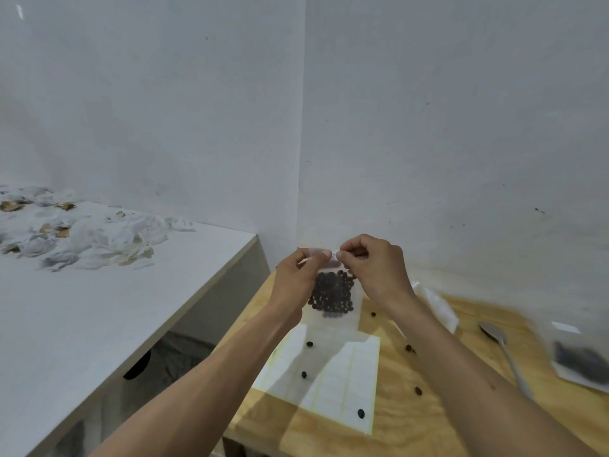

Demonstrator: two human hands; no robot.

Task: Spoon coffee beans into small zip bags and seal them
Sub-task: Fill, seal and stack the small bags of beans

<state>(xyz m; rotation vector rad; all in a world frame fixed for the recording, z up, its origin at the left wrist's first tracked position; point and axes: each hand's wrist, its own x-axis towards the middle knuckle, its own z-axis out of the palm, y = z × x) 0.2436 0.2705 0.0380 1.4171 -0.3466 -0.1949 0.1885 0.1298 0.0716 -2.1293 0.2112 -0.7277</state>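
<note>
Zip bag [333,293]: hangs upright above the wooden table [412,423], so the coffee beans [333,291] settle low, clear of the top strip.
Left hand [295,275]: fingers curled, pinching the bag's top edge.
Right hand [375,268]: likewise pinching, fingertips nearly meeting the left's; probably pressing the seal.
Spoon [504,351]: lies unused to the right.
Stray beans [309,344]: scattered on the table below.

Blurred filled bag [581,357] at right edge, contents indistinct.
</note>
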